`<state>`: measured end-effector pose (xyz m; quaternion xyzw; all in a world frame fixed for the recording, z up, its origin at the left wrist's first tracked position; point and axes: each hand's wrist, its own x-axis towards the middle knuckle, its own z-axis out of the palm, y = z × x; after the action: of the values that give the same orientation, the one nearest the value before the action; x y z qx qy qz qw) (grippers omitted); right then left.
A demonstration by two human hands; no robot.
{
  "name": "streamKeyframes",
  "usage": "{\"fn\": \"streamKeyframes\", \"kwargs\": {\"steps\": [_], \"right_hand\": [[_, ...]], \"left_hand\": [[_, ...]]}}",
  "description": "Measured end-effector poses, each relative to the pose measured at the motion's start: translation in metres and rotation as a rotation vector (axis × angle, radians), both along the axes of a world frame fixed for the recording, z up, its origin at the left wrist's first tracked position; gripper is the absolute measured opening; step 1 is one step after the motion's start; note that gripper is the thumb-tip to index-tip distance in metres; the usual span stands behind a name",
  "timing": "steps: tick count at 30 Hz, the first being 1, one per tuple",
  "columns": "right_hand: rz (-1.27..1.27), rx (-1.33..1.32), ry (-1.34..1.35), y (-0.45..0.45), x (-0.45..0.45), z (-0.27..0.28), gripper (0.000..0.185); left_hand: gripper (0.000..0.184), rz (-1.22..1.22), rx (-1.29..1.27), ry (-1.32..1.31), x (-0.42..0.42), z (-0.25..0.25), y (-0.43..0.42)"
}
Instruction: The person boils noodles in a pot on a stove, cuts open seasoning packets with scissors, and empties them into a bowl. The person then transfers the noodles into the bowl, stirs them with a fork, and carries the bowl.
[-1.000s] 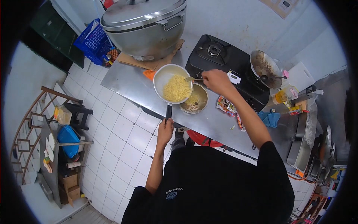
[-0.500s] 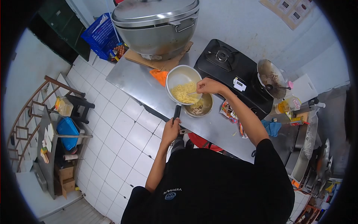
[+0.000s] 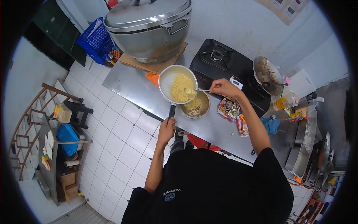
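Observation:
My left hand (image 3: pixel 167 128) is wrapped round the black handle of a light metal pan (image 3: pixel 166 76). Yellow noodles (image 3: pixel 181 88) lie in the pan, which is held over the left part of a metal bowl (image 3: pixel 203 108). More noodles and some pale pieces are in that bowl. A fork (image 3: pixel 201 90) is pinched in my right hand (image 3: pixel 223 89), its tines among the noodles at the pan's right side. Opened food packets (image 3: pixel 228 108) lie on the counter right of the bowl, below my right forearm.
A large lidded pot (image 3: pixel 151 43) stands on cardboard at the back left. Behind my right hand is a black gas stove (image 3: pixel 209 71) with a stained wok (image 3: pixel 269 71). An oil bottle (image 3: pixel 284 102) and blue cloth (image 3: pixel 271 125) lie further right.
My right hand has moved away from the pan to the right, drawing the fork's tines toward the pan's right side. My left hand keeps its hold on the handle.

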<state>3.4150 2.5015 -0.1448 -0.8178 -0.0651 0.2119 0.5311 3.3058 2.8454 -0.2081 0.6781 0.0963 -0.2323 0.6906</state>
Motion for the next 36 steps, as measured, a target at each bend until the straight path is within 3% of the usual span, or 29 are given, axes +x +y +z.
{"fn": "streamKeyframes", "kwargs": {"steps": [4,8,12,15,19,22,25,28,36], "right_hand": [[0.065,-0.092,-0.085,-0.029,-0.025,-0.008,0.01],[0.116,-0.766,-0.328,-0.003,-0.049,0.028,0.008],[-0.062,-0.886,-0.379,0.019,-0.039,0.079,0.009],[-0.037,-0.855,-0.485,0.041,-0.01,0.081,0.009],[0.114,-0.871,-0.483,0.054,0.037,0.036,0.012],[0.288,-0.668,-0.272,0.055,0.054,0.011,0.015],[0.406,-0.432,-0.236,0.05,0.064,-0.019,0.016],[0.355,-0.321,-0.037,0.051,0.059,-0.024,0.018],[0.227,-0.193,0.179,0.039,0.048,-0.02,0.015]], "left_hand": [[0.027,-0.001,-0.011,-0.032,0.0,-0.004,0.001],[0.029,-0.023,0.023,-0.052,-0.001,-0.013,0.003],[0.033,-0.028,0.06,-0.059,-0.005,-0.012,0.006],[0.03,-0.017,0.062,-0.094,-0.008,-0.017,0.003],[0.03,-0.032,0.091,-0.111,-0.009,-0.012,0.003],[0.033,-0.043,0.079,-0.079,-0.008,-0.009,0.005],[0.033,-0.021,0.078,-0.064,-0.011,0.004,-0.003],[0.033,-0.023,0.06,-0.073,-0.008,-0.004,-0.005],[0.033,-0.042,0.041,-0.012,0.002,0.005,-0.006]]}}
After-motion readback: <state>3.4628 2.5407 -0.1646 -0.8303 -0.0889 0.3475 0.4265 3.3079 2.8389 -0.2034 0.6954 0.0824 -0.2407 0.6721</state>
